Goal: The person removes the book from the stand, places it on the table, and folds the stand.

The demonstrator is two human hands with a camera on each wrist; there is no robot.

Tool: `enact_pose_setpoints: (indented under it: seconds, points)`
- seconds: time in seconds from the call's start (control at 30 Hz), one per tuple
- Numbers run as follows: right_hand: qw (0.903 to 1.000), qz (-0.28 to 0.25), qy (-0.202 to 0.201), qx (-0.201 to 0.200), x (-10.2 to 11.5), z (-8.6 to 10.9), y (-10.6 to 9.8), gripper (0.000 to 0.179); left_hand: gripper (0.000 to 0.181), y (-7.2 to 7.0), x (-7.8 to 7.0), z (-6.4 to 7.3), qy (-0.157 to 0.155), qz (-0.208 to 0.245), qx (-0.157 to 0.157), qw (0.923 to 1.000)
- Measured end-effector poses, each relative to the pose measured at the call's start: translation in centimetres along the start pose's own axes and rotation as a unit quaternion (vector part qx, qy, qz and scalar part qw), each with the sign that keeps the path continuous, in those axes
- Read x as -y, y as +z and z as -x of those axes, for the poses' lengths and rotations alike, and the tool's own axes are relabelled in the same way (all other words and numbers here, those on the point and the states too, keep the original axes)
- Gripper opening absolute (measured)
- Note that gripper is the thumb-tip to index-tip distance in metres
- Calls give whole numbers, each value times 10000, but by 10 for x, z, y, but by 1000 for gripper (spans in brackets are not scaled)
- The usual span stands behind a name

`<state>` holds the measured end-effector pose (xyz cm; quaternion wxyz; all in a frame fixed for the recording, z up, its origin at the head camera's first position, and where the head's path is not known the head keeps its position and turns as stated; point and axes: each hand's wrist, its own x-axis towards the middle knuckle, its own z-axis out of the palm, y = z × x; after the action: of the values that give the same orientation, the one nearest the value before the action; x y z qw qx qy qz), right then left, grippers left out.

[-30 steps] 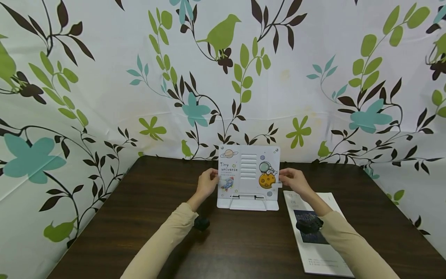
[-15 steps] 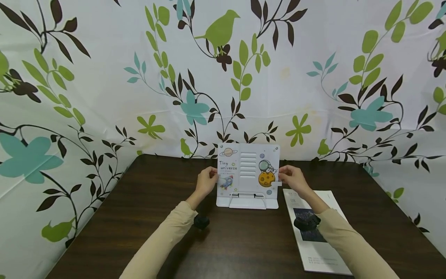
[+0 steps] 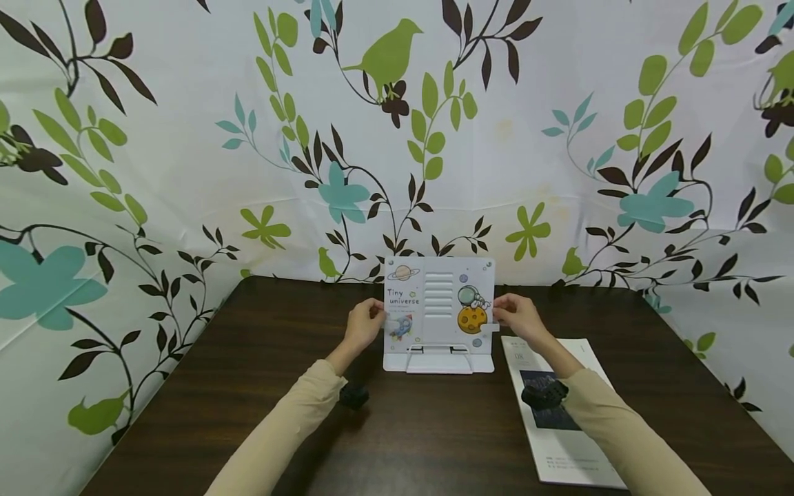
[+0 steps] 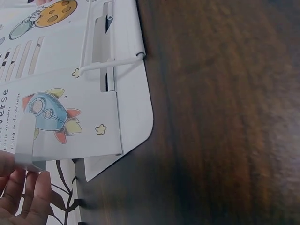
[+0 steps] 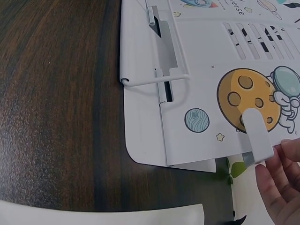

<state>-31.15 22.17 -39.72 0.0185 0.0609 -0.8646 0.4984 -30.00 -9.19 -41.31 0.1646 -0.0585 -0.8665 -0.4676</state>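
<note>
A white book stand (image 3: 439, 331) stands upright near the back of the table. Its printed face carries a rocket, an astronaut on an orange moon and the words "Tiny universe". My left hand (image 3: 364, 324) pinches the stand's left side at a white page clip (image 4: 27, 140), which folds over the front beside the rocket. On the opposite side my right hand (image 3: 521, 317) grips the edge with thumb and fingers, right at another page clip (image 5: 257, 136) that lies over the moon. A white wire bracket (image 5: 180, 77) sits along the stand's lower ledge.
A pale book (image 3: 577, 451) with a dark picture lies flat on the right of the table, partly under the right forearm. Behind the dark wooden table (image 3: 428, 434) hangs a white cloth (image 3: 496, 151) printed with birds and leaves.
The head view has shifted slightly. Both hands stay at the side edges of the book stand, which keeps its place on the table.
</note>
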Motion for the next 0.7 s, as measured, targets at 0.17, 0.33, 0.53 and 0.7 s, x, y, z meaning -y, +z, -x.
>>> enact_pose_setpoints:
  seconds: [0.17, 0.33, 0.53, 0.7]
  points:
    - [10000, -3, -33, 27, 0, 1, 0, 19, 9, -4, 0, 6, 151, 19, 139, 9998]
    - [9999, 51, -72, 77, -1, 2, 0, 19, 7, -8, -1, 15, 234, 150, 265, 9993]
    - [9999, 51, -65, 144, 1, 5, -1, 19, 5, -13, -3, 26, 261, 240, 435, 9984]
    - [9998, 56, -72, 153, 2, 7, -1, 19, 4, -14, -6, 34, 179, 416, 591, 9972]
